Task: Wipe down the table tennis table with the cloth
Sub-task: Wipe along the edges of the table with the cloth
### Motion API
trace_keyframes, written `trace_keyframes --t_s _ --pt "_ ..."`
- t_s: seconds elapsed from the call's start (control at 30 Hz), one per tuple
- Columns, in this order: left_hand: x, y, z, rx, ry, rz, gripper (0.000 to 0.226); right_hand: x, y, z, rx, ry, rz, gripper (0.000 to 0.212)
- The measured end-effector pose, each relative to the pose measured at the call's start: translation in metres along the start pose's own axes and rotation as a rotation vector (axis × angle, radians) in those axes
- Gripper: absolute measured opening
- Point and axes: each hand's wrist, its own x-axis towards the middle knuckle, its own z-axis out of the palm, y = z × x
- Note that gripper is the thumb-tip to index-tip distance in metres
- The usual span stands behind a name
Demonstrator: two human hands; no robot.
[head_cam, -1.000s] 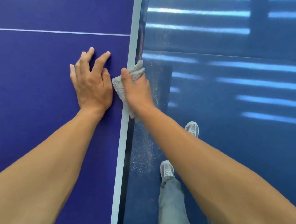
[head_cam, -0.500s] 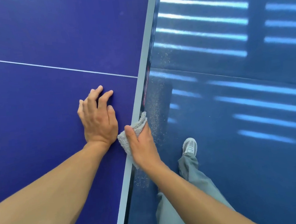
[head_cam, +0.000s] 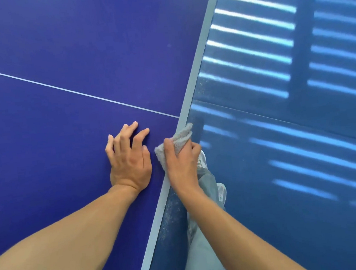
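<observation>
Blue table tennis table [head_cam: 54, 38] is getting its side edge wiped, with the left hand [head_cam: 129, 161] bracing flat on top, fingers spread and holding nothing. Right hand [head_cam: 182, 162] is gripping the bunched grey cloth [head_cam: 179, 137] against the edge strip and is sliding it forward, much nearer the white line [head_cam: 71, 93] than half a second ago, so the edge pass is advancing.

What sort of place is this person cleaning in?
Probably an indoor table tennis hall or sports room: a blue table tennis table with a white centre line, and smooth blue sports-style floor striped with window light.
</observation>
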Motion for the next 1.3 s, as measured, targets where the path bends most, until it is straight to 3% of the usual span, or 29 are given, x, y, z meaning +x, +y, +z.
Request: trace_keyframes --t_s 0.13,0.43,0.6,0.73,0.83,0.9,0.97,1.1,1.17,1.3 --pt "0.001 0.0 -0.002 0.032 -0.024 0.008 0.043 -0.006 0.0 0.005 -0.021 -0.029 0.045 0.066" --pt "0.002 -0.004 -0.002 0.025 -0.015 0.028 0.042 0.15 -0.121 -0.03 0.134 0.248 -0.024 0.052" --pt "0.001 -0.002 -0.003 0.034 -0.031 0.026 0.042 0.092 -0.087 -0.017 0.078 0.172 -0.097 0.077" --pt "0.002 -0.001 -0.005 0.031 -0.044 0.017 0.043 0.029 -0.04 -0.011 -0.215 0.003 -0.25 0.081" --pt "0.002 -0.001 -0.006 0.017 -0.04 0.016 0.042 0.051 -0.047 -0.015 -0.647 0.077 -0.564 0.065" --pt "0.001 -0.001 -0.006 0.013 -0.047 0.013 0.042 0.082 -0.074 -0.014 -0.904 0.099 -0.66 0.06" --pt "0.001 -0.002 -0.005 0.011 -0.057 0.013 0.042 0.122 -0.107 -0.011 -1.047 0.154 -0.636 0.061" --pt "0.002 -0.003 -0.004 0.006 -0.068 0.017 0.042 0.17 -0.163 0.009 -0.964 0.308 -0.395 0.065" --pt "0.001 -0.003 -0.003 0.02 -0.081 0.021 0.044 0.156 -0.163 0.033 -0.995 0.237 -0.517 0.067" --pt "0.001 -0.003 -0.002 0.017 -0.077 -0.01 0.041 0.097 -0.115 0.047 -1.155 -0.146 -1.02 0.068"
